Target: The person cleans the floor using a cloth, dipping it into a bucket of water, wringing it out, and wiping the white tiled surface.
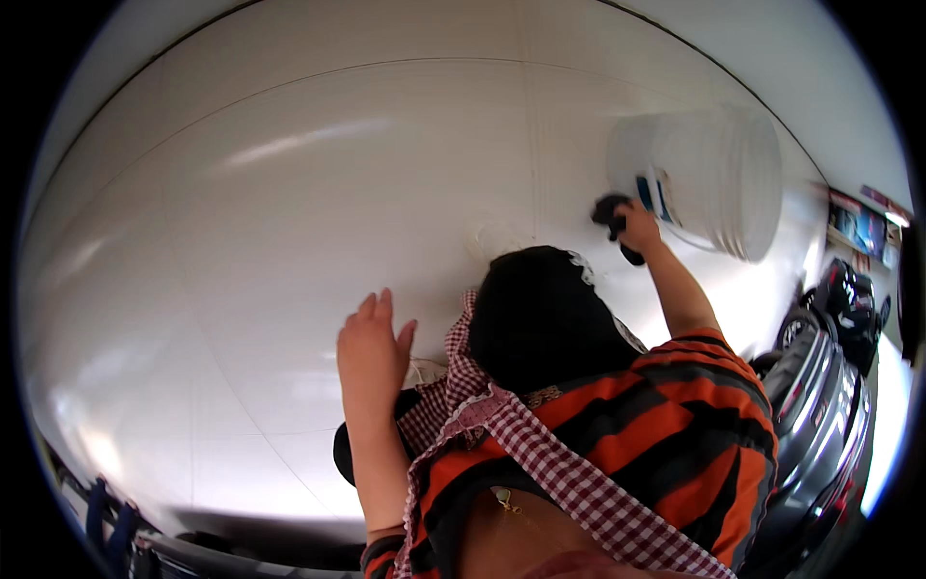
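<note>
My right hand (pixel 636 224) is closed around a dark, blurred object (pixel 611 211) with a rounded end showing below the fist; its exact kind cannot be told. Just beyond it lies a translucent white plastic bucket (pixel 712 184) on its side, with a printed label and a thin wire handle. My left hand (pixel 372 340) is raised in front of me, fingers extended and apart, holding nothing. A red-and-white checked apron (pixel 571 470) covers part of my striped shirt. Close to my knee, on the pale floor (pixel 289 239), is a small whitish translucent thing (pixel 499 237), too faint to identify.
A dark car (pixel 817 427) stands at the right, with a black motorcycle or scooter (pixel 846 311) behind it. Shelves with boxes (pixel 857 224) are at the far right. Dark blue hanging cloth (pixel 108 517) shows at the lower left. Thin seams cross the glossy floor.
</note>
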`<state>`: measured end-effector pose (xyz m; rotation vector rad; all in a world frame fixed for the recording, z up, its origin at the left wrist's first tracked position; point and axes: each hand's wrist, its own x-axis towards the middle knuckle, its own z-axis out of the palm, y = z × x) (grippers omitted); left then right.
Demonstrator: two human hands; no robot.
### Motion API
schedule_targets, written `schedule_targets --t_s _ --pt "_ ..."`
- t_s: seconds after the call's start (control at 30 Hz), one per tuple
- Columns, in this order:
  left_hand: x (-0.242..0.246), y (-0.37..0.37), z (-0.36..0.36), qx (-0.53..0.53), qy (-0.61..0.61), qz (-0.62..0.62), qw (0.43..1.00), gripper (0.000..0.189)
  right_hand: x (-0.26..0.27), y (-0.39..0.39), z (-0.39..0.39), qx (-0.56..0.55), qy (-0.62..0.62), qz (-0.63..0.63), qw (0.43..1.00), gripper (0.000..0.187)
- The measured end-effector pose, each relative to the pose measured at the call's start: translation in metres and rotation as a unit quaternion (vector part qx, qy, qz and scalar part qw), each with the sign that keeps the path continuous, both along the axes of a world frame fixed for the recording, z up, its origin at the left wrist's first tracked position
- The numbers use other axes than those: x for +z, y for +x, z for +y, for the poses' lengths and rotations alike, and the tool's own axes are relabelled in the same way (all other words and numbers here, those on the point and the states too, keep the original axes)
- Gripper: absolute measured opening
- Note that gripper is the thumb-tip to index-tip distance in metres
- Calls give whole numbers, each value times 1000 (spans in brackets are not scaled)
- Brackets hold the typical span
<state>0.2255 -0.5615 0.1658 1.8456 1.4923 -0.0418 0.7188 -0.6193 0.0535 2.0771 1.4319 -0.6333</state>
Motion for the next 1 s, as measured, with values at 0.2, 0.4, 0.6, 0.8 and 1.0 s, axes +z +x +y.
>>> schedule_targets --t_s 0.2,0.4,0.6,0.8,1.0 --pt "-33 4 10 -80 61 8 995 47 148 -22 61 -146 425 217 866 49" --pt "-46 3 35 -110 22 -20 994 48 263 24 73 -234 595 172 750 61" --pt "-37 -8 29 -85 -54 90 991 48 246 99 59 -444 475 4 760 72" --pt "-8 34 20 -33 31 90 995 49 170 161 58 -476 246 106 838 74" --pt "-1 154 0 -84 -20 57 995 49 56 246 57 19 1 165 986 80"
